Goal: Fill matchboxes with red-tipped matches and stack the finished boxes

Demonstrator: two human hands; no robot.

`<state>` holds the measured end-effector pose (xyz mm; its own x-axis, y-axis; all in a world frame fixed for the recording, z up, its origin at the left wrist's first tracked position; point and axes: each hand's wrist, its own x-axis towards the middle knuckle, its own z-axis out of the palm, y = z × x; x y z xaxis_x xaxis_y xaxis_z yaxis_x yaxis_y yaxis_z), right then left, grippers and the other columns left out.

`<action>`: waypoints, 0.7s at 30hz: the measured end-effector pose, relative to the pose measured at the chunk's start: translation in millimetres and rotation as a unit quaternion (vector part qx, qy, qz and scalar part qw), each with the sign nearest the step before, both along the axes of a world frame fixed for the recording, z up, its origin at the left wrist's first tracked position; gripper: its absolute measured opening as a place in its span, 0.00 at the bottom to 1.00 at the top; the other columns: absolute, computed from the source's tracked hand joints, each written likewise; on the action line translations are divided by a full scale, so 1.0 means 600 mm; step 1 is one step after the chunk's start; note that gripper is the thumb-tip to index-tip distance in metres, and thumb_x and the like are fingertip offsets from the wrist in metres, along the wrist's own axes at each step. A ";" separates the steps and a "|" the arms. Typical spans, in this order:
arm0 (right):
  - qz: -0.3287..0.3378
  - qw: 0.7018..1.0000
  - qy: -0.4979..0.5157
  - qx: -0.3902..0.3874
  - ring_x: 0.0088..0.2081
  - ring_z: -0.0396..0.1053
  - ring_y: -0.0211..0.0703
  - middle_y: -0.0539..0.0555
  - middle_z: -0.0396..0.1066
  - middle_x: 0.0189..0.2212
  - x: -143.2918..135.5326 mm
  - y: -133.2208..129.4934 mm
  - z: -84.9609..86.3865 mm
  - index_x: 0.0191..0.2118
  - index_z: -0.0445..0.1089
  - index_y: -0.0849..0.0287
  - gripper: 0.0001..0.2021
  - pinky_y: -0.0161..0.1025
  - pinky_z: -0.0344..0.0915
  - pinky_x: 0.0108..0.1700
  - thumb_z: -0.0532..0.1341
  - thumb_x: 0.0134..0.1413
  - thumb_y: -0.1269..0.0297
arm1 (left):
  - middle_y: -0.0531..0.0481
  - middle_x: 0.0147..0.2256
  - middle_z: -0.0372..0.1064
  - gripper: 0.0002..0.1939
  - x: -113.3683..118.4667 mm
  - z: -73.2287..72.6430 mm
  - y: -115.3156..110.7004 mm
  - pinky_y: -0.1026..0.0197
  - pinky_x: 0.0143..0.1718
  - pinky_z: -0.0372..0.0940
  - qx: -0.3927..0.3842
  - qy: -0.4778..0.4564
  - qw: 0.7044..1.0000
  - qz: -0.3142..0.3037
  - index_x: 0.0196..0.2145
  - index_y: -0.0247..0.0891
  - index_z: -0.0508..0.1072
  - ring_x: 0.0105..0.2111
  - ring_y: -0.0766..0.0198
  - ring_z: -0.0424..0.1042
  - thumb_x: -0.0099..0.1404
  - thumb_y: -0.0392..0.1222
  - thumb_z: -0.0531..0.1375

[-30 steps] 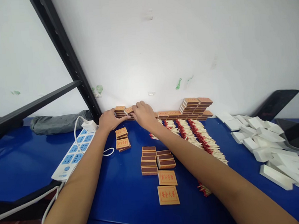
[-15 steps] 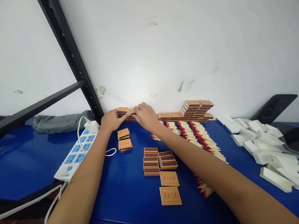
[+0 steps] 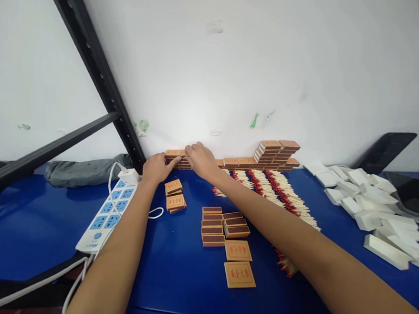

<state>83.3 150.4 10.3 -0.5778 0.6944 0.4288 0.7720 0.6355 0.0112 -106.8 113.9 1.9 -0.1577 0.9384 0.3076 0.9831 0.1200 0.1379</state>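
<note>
Along the wall's foot stands a row of stacked matchboxes, orange on top with dark brown sides. My left hand grips the left end of this row, its thumb stretched along the front; its other fingertips are partly hidden. Beside it, my right hand is closed over a matchbox on the top layer, fingers above and thumb at the front. Farther right the row drops lower, then rises in a stepped stack. Two small piles of matchboxes lie below my left hand.
More matchboxes lie mid-table, some on edge, near flat ones. Bundles of red-tipped matches pass under my right forearm. White box-like pieces are heaped right. At left are a power strip and a black shelf post.
The matchbox under my right hand has moved slightly left, against the box at the row's end. My right hand shifted left with it; my left hand stays nearly in place.
</note>
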 end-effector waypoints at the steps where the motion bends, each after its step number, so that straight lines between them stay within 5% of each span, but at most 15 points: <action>1: 0.003 1.000 -0.003 -0.001 0.55 0.69 0.58 0.68 0.77 0.51 -0.002 0.000 0.000 0.55 0.73 0.66 0.12 0.48 0.66 0.54 0.54 0.76 0.71 | 0.33 0.48 0.81 0.39 0.000 0.000 0.000 0.49 0.49 0.72 -0.001 0.001 1.000 -0.001 0.49 0.35 0.80 0.51 0.38 0.80 0.74 0.74 0.49; 7: 0.019 1.000 -0.016 -0.005 0.55 0.71 0.56 0.66 0.77 0.52 0.020 0.006 0.016 0.57 0.73 0.63 0.13 0.46 0.66 0.53 0.56 0.78 0.63 | 0.32 0.47 0.81 0.39 0.000 0.003 -0.001 0.49 0.48 0.72 -0.007 0.002 1.000 0.006 0.48 0.35 0.80 0.50 0.38 0.79 0.75 0.74 0.47; 10: 0.005 1.000 -0.024 -0.011 0.53 0.73 0.52 0.64 0.77 0.53 0.067 0.021 0.031 0.60 0.71 0.62 0.15 0.44 0.66 0.50 0.54 0.79 0.63 | 0.33 0.46 0.82 0.39 0.000 0.004 -0.001 0.49 0.48 0.72 -0.010 -0.001 1.000 0.008 0.47 0.36 0.80 0.50 0.39 0.80 0.75 0.74 0.47; 13: -0.015 0.998 -0.060 -0.020 0.51 0.74 0.54 0.62 0.79 0.50 0.122 0.037 0.039 0.54 0.76 0.61 0.11 0.44 0.66 0.48 0.62 0.73 0.63 | 0.34 0.47 0.82 0.38 -0.002 0.003 -0.001 0.49 0.47 0.72 -0.015 -0.006 1.000 0.009 0.48 0.37 0.80 0.50 0.39 0.80 0.74 0.74 0.48; 21: -0.022 0.985 -0.169 -0.025 0.52 0.73 0.60 0.66 0.78 0.49 0.166 0.040 0.009 0.48 0.79 0.63 0.13 0.45 0.65 0.43 0.72 0.64 0.60 | 0.33 0.48 0.81 0.40 -0.003 0.000 -0.001 0.48 0.48 0.72 -0.022 -0.013 1.000 0.014 0.49 0.36 0.80 0.51 0.38 0.79 0.72 0.77 0.49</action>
<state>182.8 174.7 15.6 -0.6509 0.7371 0.1817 0.7562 0.6085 0.2405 -108.5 113.1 2.0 -0.1910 0.9461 0.2617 0.9755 0.1532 0.1581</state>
